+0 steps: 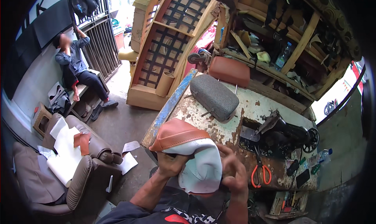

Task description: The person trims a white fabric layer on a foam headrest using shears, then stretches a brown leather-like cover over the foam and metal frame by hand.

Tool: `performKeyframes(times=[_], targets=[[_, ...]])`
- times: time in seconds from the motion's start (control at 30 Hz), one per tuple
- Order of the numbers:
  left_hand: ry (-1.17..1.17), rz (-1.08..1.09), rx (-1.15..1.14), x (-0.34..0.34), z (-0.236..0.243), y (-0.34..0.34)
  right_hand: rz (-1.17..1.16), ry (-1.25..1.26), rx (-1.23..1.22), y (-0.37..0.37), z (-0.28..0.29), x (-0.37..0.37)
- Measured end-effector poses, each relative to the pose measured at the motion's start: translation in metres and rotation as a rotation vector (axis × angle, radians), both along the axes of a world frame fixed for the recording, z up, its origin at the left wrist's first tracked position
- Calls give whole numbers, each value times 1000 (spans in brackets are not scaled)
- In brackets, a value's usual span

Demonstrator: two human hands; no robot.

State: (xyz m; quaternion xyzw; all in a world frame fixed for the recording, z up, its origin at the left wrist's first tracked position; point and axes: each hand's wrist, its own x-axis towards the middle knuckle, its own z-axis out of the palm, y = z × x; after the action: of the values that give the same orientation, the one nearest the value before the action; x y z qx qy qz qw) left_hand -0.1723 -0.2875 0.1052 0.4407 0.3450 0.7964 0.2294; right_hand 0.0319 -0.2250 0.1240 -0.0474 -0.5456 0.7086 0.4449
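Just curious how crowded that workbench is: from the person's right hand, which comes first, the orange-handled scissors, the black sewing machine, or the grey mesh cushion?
From the right hand, in the head view:
1. Orange-handled scissors, just to its right on the table.
2. Black sewing machine, farther back and to the right.
3. Grey mesh cushion, up the table beyond the hands.
The last two are fairly close to call.

My left hand and right hand close on a cushion cover, tan-orange leatherette outside with a stitched seam, white lining inside. My worktop is cream paint flaked to rust-brown, with a worn blue edge. On it lie a grey woven-textured cushion, a reddish-brown one, a black sewing machine and orange-handled scissors. The armchair looks brown, perhaps two-toned.
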Motion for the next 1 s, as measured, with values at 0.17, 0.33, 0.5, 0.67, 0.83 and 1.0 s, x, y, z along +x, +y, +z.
performKeyframes(times=[0.17, 0.33, 0.5, 0.67, 0.83, 1.0], targets=[[54, -66, -86, -7, -7, 3, 364, -310, 7, 7, -13, -1], [7, 112, -156, 0, -10, 13, 383, -454, -262, -6, -10, -17], [54, 280, -137, -9, -41, 35, -128, -662, 539, -40, -4, -38], [-599, -317, -238, -25, -49, 18, -429, -564, 990, -29, 14, -42], [-616, -438, -265, -28, -26, 13, -194, -722, 715, -28, -11, -33], [-246, 168, -308, -4, -46, 34, -666, -734, 555, -24, -37, -27]])
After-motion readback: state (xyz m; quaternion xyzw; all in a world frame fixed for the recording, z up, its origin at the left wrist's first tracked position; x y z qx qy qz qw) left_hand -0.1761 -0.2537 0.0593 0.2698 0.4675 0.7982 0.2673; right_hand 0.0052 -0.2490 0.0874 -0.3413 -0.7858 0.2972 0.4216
